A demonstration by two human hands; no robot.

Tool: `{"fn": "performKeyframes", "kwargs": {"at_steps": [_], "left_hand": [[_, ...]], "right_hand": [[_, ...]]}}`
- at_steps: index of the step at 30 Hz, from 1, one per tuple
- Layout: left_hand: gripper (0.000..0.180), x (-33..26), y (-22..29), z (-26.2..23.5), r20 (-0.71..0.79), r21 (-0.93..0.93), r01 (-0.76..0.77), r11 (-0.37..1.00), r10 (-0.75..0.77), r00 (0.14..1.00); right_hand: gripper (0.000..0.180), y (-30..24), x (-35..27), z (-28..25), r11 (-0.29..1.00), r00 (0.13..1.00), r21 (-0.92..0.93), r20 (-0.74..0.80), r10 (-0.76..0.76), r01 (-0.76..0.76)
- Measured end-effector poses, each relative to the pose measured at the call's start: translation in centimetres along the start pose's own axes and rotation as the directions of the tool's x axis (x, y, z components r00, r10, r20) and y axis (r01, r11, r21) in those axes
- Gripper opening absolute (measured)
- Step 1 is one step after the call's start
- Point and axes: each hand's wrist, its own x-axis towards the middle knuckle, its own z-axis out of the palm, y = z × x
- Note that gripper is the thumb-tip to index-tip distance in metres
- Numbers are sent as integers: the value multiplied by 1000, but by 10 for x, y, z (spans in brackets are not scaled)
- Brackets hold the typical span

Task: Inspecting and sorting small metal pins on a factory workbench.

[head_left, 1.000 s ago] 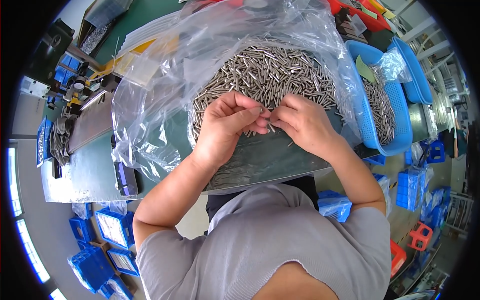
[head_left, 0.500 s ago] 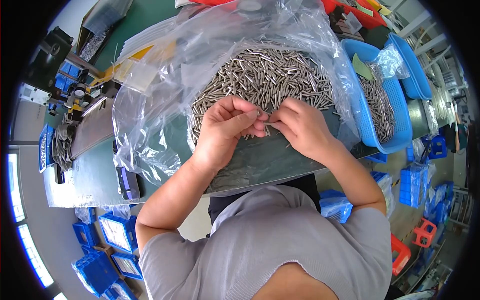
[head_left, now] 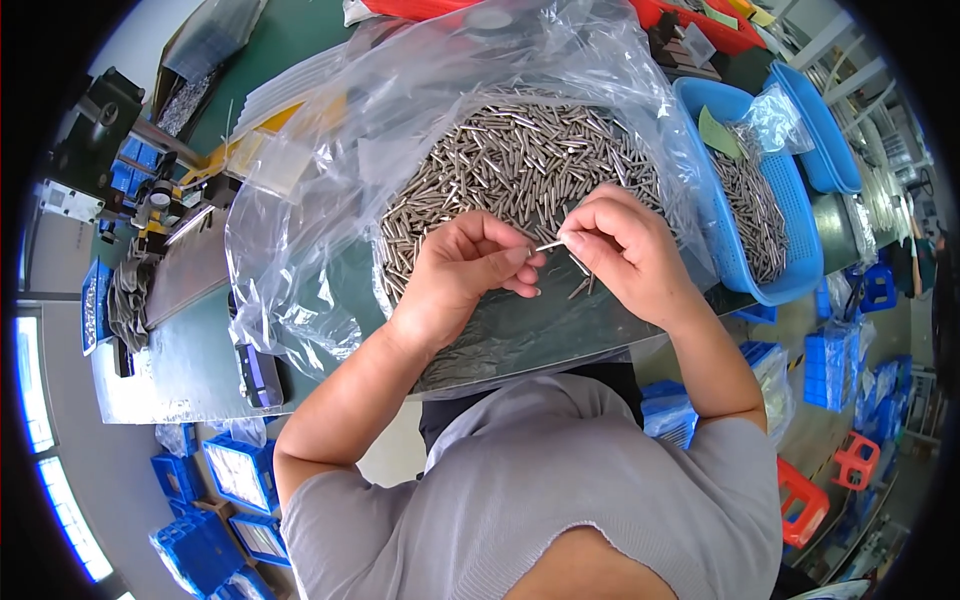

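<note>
A large heap of small metal pins [head_left: 520, 165] lies inside an open clear plastic bag [head_left: 330, 190] on the green worktable [head_left: 190, 360]. My left hand [head_left: 465, 275] and my right hand [head_left: 620, 250] meet at the heap's near edge. Between their fingertips they pinch one thin metal pin [head_left: 549, 244], held almost level. My left hand's fingers are curled; whether more pins lie in the palm is hidden. A few loose pins [head_left: 582, 283] lie just below my right hand.
A blue basket [head_left: 790, 250] to the right holds more pins and a small clear bag. A dark phone [head_left: 260, 375] lies at the table's near left edge. Metal tools and fixtures stand at the far left. Blue crates sit on the floor at both sides.
My hands have drawn slightly apart and a single pin now shows stretched between their fingertips. The heap and bag have not shifted.
</note>
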Motion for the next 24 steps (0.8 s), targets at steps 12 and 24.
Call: {"fn": "performKeyframes", "kwargs": {"at_steps": [12, 24], "left_hand": [[8, -2, 0, 2, -53, -35, -4, 999, 2, 999], [7, 0, 8, 1, -155, -93, -111, 989, 96, 983]], "right_hand": [[9, 1, 2, 23, 940, 979, 276, 78, 186, -201], [23, 15, 8, -14, 379, 877, 832, 236, 418, -405]]}}
